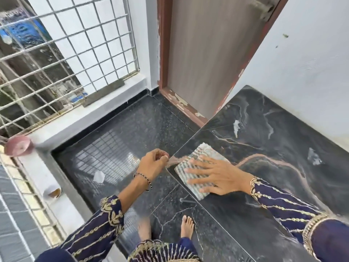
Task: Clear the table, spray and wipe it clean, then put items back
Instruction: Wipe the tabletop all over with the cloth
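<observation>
A black marble tabletop (264, 140) with pale veins fills the right half of the view. A folded checked cloth (196, 157) lies on it near the left edge. My right hand (213, 176) is flat on the cloth, fingers spread, pressing it onto the marble. My left hand (153, 163) hovers just off the table's left edge, above the floor, with fingers curled closed and nothing visible in them. Nothing else stands on the tabletop in view.
The dark polished floor (122, 133) lies left of the table, with a white scrap (99, 176) on it. A grey ledge (79, 120) under a metal window grille (66, 44) carries a pink roll (18, 145). A brown door (207, 46) stands behind. My bare foot (187, 225) is beneath.
</observation>
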### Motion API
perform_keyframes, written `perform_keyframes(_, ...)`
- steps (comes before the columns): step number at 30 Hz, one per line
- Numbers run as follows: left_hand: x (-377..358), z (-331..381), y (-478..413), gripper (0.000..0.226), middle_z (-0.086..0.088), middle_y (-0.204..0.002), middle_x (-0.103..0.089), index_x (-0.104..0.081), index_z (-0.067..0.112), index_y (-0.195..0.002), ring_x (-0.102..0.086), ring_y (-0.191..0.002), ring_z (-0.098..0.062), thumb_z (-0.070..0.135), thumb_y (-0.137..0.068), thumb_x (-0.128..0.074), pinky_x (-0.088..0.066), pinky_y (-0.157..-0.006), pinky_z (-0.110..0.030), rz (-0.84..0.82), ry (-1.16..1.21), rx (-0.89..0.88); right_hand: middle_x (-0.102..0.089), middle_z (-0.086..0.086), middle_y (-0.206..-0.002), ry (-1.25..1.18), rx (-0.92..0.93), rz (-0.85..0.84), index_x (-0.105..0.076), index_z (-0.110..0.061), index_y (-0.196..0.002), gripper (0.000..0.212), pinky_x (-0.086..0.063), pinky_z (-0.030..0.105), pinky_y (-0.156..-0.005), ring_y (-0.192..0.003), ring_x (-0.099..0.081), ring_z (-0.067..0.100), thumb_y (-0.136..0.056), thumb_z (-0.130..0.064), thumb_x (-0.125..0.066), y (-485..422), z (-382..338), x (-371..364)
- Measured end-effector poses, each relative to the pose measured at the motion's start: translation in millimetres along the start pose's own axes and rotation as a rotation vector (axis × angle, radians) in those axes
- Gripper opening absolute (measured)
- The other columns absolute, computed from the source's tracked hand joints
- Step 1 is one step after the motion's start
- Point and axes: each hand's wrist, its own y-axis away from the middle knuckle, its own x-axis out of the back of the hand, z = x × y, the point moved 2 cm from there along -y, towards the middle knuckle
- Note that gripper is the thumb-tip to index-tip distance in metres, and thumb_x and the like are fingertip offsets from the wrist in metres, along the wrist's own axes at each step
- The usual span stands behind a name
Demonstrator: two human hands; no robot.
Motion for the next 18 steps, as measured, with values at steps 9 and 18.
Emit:
perform_keyframes(9, 20.8, -15.7, -16.6, 0.009, 0.000, -0.086, -0.075, -0.066, 0.021, -0.089, -0.072, -0.082, -0.018, 0.016, -0.092, -0.060, -0.059, -0.070, -0.037, -0.031, 0.029, 0.003, -0.013, -0.007, -0.169, 0.067, 0.027, -0.040, -0.022, -0.036, -0.159, 0.055, -0.010, 0.058, -0.124, -0.157, -0.001, 0.023, -0.107, -0.051, -0.024, -36.4, 3.2, -5.1)
perform_keyframes(18, 7.2, -3.9, -28.5, 0.009, 0.010, -0.071, -0.067, -0.068, 0.027, -0.087, -0.056, -0.056, 0.000, 0.023, -0.090, -0.060, -0.047, -0.055, -0.021, 0.029, -0.059, -0.095, -0.018, -0.010, -0.168, -0.068, -0.314, 0.184, -0.028, -0.038, -0.157, 0.053, -0.013, 0.053, -0.125, -0.157, -0.006, 0.021, -0.106, -0.053, -0.034, -57.7, -6.2, -18.9)
